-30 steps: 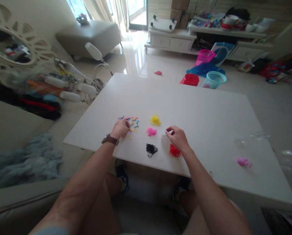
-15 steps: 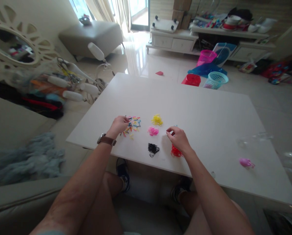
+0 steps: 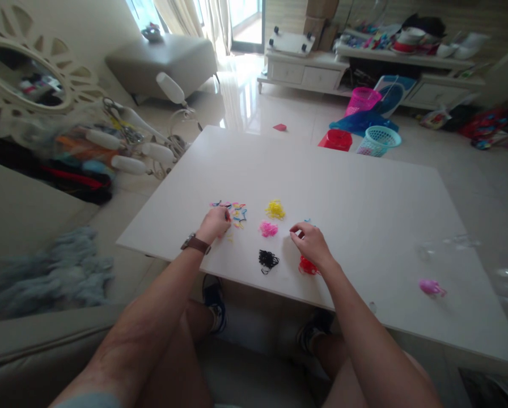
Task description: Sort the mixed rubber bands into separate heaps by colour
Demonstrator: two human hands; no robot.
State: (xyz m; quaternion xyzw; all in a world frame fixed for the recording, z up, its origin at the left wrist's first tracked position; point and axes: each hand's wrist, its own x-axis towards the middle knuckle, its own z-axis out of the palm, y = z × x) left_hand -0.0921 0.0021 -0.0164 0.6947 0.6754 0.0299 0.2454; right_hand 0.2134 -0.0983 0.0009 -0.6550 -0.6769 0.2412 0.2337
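Over the loose mix of small coloured rubber bands (image 3: 239,215) is my left hand (image 3: 215,224), palm down with its fingers closed together. A reddish bit shows at its fingertips; whether it is gripped is hidden. My right hand (image 3: 310,241) hovers to the right, thumb and forefinger curled into a pinch, and I cannot make out anything in it. Between the hands lie a yellow pile (image 3: 275,209), a pink pile (image 3: 268,229) and a black pile (image 3: 268,260) of bands. A red pile (image 3: 308,265) is partly under my right wrist, and a blue bit (image 3: 307,220) shows behind that hand.
The white table (image 3: 364,198) spans the view. On its right side are a pink toy-like object (image 3: 431,287) and clear, see-through items (image 3: 447,243). Beyond the far edge stand a red bin (image 3: 338,140) and a light blue basket (image 3: 379,140). A white lamp (image 3: 156,152) stands at the left.
My left hand has moved right and slightly nearer to me over the mixed bands, uncovering some at the back. My right hand stays about where it was. The view has shifted slightly.
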